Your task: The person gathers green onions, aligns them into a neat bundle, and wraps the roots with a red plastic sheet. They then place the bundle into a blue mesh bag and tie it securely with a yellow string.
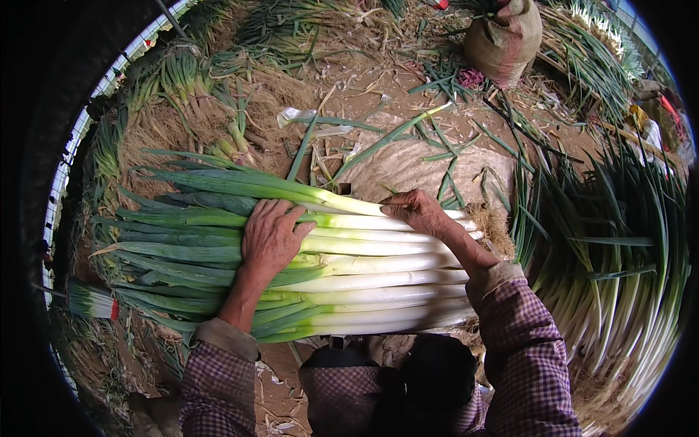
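Note:
A row of long green onions (pixel 382 278) lies side by side before me, green leaves to the left, white stalks and roots to the right. My left hand (pixel 273 235) rests flat, fingers slightly apart, on the leaves near where they turn pale. At the far side of the row, my right hand (pixel 418 212) pinches the white part of one green onion (pixel 349 203) between thumb and fingers. What supports the row is mostly hidden beneath it.
Many green onions (pixel 617 284) lie heaped at the right. Rooted bundles (pixel 188 82) are at the upper left. A woven sack (pixel 505 43) stands at the back right. A banded bundle (pixel 93 299) lies at the left. Loose leaves and a sheet (pixel 437 164) lie beyond the row.

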Demonstrator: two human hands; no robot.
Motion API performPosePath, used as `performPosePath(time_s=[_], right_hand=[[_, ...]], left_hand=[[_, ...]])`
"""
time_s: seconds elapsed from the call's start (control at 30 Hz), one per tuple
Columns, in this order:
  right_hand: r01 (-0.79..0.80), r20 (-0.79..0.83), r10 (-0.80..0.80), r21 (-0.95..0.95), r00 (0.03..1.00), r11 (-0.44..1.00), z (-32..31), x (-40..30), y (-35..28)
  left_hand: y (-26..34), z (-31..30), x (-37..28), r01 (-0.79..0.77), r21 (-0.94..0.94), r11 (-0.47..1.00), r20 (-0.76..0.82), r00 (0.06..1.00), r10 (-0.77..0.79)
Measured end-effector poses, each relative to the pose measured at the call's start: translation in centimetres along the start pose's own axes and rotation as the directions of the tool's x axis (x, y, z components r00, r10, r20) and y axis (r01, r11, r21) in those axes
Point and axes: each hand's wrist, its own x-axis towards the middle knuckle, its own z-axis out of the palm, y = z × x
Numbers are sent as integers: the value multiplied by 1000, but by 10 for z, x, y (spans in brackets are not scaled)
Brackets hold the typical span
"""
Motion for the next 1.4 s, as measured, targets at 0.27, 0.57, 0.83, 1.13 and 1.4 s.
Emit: performPosePath(time_s=[0.27, 0.57, 0.83, 1.13, 1.4], right_hand=[[60, 31, -60, 11, 998, 998, 1, -3, -5], [-3, 5, 3, -64, 1000, 998, -3, -9, -17], [9, -114, -34, -210, 993, 978, 4, -15, -25], [83, -208, -157, -326, 965, 942, 16, -12, -24], [41, -204, -113, -329, 972, 943, 12, -15, -20]], left_hand=[[4, -4, -3, -19, -13, 1000, -20, 1000, 19], [-1, -3, 0, 63, -129, 990, -5, 998, -64], [0, -34, 28, -49, -174, 984, 52, 997, 58], [-153, 22, 93, 151, 248, 957, 555, 787, -268], [-144, -6, 61, 228, 247, 942, 350, 885, -306]])
